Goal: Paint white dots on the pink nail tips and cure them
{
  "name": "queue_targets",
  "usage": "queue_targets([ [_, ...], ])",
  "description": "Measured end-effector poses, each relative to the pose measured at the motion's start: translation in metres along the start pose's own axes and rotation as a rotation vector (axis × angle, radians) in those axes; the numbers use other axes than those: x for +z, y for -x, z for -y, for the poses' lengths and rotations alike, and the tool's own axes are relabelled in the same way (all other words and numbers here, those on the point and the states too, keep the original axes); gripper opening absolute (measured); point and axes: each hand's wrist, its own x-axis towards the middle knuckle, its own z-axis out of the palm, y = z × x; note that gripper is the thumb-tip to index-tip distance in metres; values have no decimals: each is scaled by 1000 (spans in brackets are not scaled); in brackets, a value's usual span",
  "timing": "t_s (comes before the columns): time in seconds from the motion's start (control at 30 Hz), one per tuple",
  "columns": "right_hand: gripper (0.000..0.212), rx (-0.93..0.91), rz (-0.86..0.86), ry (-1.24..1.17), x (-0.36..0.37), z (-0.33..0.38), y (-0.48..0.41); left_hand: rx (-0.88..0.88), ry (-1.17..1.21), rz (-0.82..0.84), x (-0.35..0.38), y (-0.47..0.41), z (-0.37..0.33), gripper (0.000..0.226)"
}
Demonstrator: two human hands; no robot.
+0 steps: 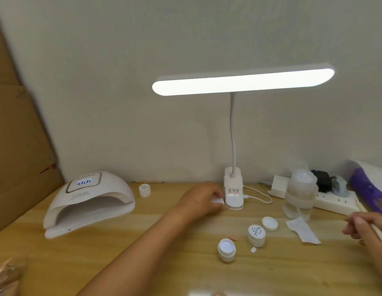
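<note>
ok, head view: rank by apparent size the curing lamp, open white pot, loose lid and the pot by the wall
1. curing lamp
2. open white pot
3. loose lid and pot by the wall: look alike; the pot sits farther off, so unranked.

Table (143, 242): light wood grain, smooth, faint sheen. Curing lamp (89, 201): glossy white plastic. Open pot (226, 249): white plastic. Bottle (301, 193): cloudy translucent plastic. Cardboard (15, 146): brown, matt.

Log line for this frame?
left hand pinches small white slip | right hand holds pale wooden stick | round white jar open
</note>
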Motion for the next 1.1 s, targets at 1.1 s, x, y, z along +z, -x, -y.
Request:
queue_targets([
  [1.1, 20, 31, -110, 80, -2, -11, -2, 292, 29, -824, -37, 12, -17, 9],
])
